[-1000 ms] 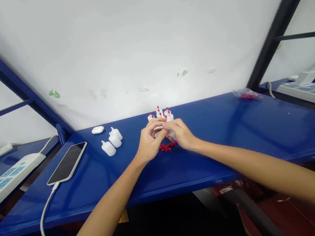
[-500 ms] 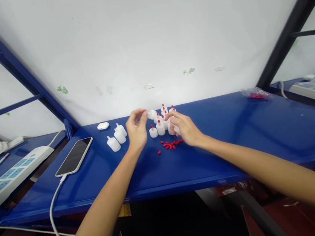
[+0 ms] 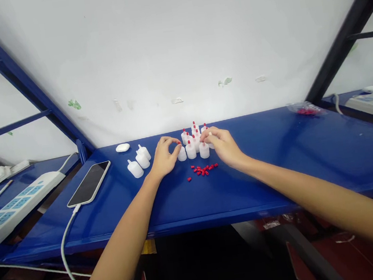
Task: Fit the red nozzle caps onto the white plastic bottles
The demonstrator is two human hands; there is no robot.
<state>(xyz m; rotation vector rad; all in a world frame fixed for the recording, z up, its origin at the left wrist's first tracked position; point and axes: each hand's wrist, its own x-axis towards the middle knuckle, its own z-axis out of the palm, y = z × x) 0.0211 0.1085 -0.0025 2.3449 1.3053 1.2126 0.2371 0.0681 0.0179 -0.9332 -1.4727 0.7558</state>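
Observation:
Several small white bottles with red tips [image 3: 191,151] stand grouped on the blue table. My left hand [image 3: 167,155] pinches the red tip of the front-left bottle [image 3: 182,154]. At the group's right side my right hand [image 3: 223,145] has its thumb and fingers around the top of a bottle, partly hidden behind them; another bottle [image 3: 204,150] stands just left of it. Loose red caps [image 3: 203,172] lie scattered in front of the group. Three white bottles without red caps [image 3: 135,168] are on the table left of my left hand.
A phone [image 3: 89,183] with a white cable lies at the left, near a white oval case [image 3: 122,147]. Power strips [image 3: 22,204] sit at both sides. A plastic bag of red pieces [image 3: 306,109] lies at the back right.
The bottle that my left hand held up now stands at the back left of the group. My left hand has moved down to the front-left bottle. My right hand has shifted slightly right.

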